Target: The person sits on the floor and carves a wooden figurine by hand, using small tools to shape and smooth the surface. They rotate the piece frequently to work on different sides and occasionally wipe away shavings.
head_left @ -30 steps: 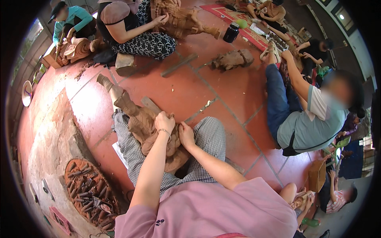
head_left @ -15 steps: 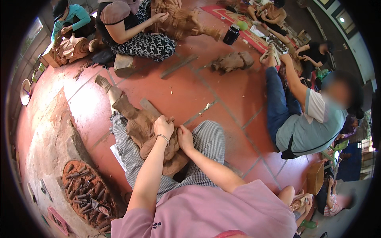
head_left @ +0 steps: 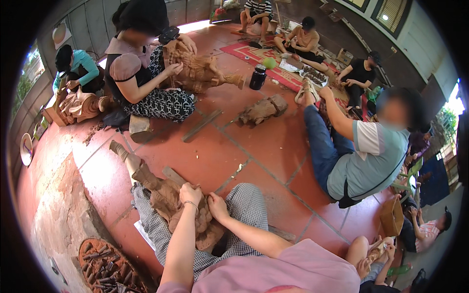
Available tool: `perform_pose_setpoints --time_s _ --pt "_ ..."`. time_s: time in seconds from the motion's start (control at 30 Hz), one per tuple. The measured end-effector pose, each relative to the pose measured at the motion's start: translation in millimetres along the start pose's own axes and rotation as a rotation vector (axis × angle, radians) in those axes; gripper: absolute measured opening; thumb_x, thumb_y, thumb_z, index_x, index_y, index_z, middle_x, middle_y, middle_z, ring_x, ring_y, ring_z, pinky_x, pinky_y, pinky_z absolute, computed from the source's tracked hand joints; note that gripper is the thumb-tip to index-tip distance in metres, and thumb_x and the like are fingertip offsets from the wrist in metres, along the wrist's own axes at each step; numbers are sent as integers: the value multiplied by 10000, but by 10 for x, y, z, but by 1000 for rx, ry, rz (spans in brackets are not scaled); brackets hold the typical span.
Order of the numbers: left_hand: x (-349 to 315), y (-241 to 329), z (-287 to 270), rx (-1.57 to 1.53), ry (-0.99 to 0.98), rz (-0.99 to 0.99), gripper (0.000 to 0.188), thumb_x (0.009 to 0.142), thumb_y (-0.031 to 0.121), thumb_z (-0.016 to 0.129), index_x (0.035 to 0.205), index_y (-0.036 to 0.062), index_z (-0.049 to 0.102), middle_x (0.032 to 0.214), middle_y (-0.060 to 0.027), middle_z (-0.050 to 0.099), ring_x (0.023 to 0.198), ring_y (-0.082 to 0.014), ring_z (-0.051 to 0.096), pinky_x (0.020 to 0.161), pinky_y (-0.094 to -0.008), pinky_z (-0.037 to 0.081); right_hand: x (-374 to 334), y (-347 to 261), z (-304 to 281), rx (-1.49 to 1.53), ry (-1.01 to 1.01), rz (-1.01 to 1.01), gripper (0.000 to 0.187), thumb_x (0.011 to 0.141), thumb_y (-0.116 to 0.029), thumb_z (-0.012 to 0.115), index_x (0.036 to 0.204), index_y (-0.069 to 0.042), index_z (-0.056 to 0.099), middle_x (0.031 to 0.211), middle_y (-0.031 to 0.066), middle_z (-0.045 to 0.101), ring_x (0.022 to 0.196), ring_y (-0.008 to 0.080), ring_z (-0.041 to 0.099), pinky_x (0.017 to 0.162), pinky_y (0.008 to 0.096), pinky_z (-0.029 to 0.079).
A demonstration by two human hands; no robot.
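Observation:
A brown carved wooden figure (head_left: 162, 196) lies slantwise across my lap, its narrow end pointing to the far left. My left hand (head_left: 191, 194), with a bracelet at the wrist, is closed against the figure's right side, fingers curled. Close beside it, my right hand (head_left: 218, 206) bends its fingers over the figure's edge. Both thumbs and fingertips nearly meet there. Whatever lies under the left fingers is hidden. A flat wooden strip (head_left: 174, 176) shows just beyond my left hand, partly behind the figure.
At lower left, a stone slab (head_left: 51, 210) has a hollow with many dark, stick-like tools (head_left: 105, 268). Ahead lie a rough carved wood piece (head_left: 264, 110), a wooden bar (head_left: 202, 126) and a dark jar (head_left: 258, 77). Seated people work on the left, at the right and at the back.
My view has tilted up, so the room's far side shows more and my lap sits lower. Both hands stay at about the same spot on the carved figure.

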State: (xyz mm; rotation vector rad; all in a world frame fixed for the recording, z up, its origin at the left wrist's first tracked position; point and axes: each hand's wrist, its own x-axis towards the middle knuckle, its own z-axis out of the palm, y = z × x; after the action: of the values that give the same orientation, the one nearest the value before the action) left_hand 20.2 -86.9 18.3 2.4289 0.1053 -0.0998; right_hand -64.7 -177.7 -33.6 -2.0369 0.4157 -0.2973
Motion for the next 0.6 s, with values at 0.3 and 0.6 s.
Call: perform_pose_setpoints --time_s 0.3,0.6 --pt "-178 8 -75 83 11 83 254 788 314 721 769 69 655 839 -161 693 837 -371 671 722 -475 523 11 12 14 -7 -12 30 235 940 -173 452 1011 1 593 924 268 638 914 453 598 763 493 468" --pt "-14 -59 12 41 3 71 262 792 266 731 779 29 619 872 -186 692 849 -380 664 718 -472 519 24 40 46 -30 -10 2 240 940 -170 443 986 20 581 893 288 623 885 460 593 739 499 456"
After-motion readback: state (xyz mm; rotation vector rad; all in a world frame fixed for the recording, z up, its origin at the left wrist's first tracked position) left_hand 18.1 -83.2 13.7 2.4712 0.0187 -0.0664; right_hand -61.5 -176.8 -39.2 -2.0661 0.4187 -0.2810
